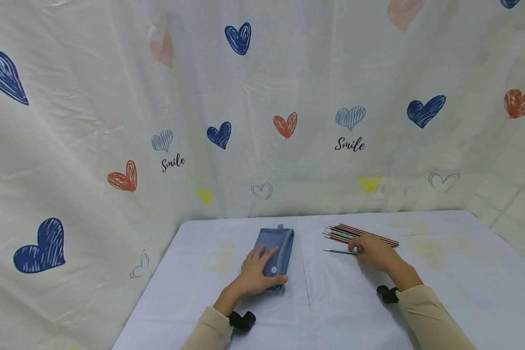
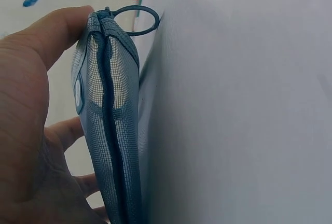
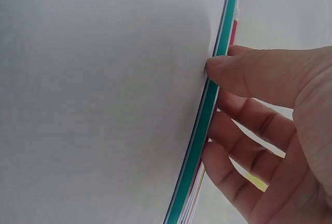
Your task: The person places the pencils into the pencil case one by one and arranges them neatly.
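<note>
Left: blue pouch [image 1: 282,257] touched by left hand [image 1: 254,275], fingers apart; right: teal pencil [image 3: 224,27] pinched by right hand [image 1: 373,250].

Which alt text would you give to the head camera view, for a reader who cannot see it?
A person's left hand rests on a blue, rectangular, mesh-sided pouch, while the right hand pinches a slim teal-striped pencil beside a bunch of multicoloured striped pencils. The pouch and pencil bunch lie on a white-covered table, before a white hanging sheet printed with coloured hearts.
</note>
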`<control>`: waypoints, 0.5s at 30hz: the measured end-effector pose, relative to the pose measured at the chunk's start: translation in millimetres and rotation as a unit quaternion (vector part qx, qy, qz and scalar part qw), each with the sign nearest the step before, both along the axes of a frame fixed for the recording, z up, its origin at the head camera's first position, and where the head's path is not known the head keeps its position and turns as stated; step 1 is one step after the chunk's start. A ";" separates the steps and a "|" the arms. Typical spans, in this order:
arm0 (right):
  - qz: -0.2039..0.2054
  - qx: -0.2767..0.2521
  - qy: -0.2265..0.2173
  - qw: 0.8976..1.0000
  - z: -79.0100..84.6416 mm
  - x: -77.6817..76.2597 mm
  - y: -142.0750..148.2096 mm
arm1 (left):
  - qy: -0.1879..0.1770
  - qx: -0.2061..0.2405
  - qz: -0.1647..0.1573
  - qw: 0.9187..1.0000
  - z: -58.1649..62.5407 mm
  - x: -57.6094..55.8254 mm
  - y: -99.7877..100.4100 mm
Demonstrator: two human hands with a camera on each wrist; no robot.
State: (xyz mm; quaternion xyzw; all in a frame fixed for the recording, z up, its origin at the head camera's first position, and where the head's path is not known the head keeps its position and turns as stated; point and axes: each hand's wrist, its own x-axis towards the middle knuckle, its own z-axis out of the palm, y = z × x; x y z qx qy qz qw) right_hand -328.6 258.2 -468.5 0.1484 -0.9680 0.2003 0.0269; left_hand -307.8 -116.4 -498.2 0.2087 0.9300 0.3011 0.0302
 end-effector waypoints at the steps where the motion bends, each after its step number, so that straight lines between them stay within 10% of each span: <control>1: 0.002 0.001 0.003 1.000 -0.7 -0.1 0.3 | 0.000 0.001 0.001 1.000 -0.3 -0.1 0.3; 15: 0.004 0.011 -0.011 1.000 -2.5 0.0 1.9 | -0.003 0.018 0.015 1.000 -6.2 -1.1 1.8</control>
